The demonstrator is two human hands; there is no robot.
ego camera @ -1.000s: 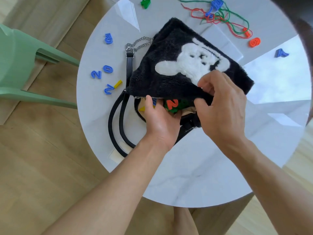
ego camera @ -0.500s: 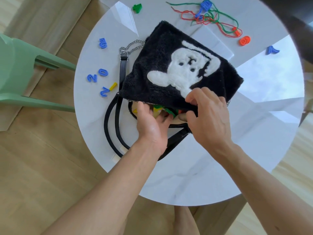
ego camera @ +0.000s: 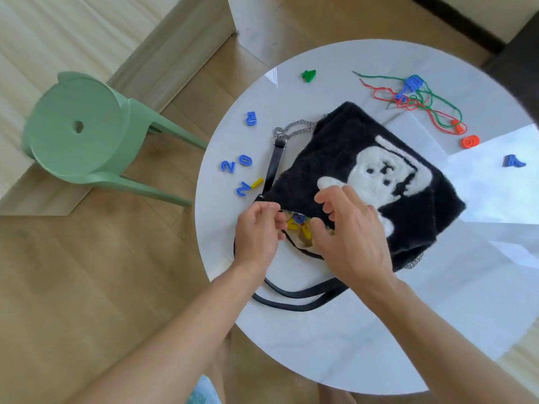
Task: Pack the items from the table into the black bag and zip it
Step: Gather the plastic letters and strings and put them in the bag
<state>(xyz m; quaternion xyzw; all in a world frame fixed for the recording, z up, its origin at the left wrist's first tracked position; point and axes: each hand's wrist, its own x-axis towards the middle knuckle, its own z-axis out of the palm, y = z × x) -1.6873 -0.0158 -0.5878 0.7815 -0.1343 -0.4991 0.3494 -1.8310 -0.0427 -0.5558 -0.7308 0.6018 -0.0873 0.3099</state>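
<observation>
A black furry bag (ego camera: 341, 158) with a white figure on it lies on the round white table (ego camera: 364, 330). Its mouth faces me and is open, showing yellow and blue plastic pieces (ego camera: 297, 225) inside. My left hand (ego camera: 256, 234) pinches the zip edge at the mouth's left end. My right hand (ego camera: 347, 231) grips the upper furry edge of the mouth with curled fingers. Blue numbers (ego camera: 236, 170) and a yellow stick (ego camera: 256, 183) lie loose on the table to the left of the bag.
Behind the bag lie a green piece (ego camera: 309, 75), tangled red and green strings (ego camera: 420, 103) with blue and orange pieces, an orange ring (ego camera: 470, 142) and a blue piece (ego camera: 512, 161). The bag's black straps (ego camera: 297, 295) loop toward me. A green stool (ego camera: 78, 126) stands left of the table.
My left hand has come out of the bag's mouth and now pinches the zip edge at its left end. My right hand has slid left along the upper edge. The view has shifted.
</observation>
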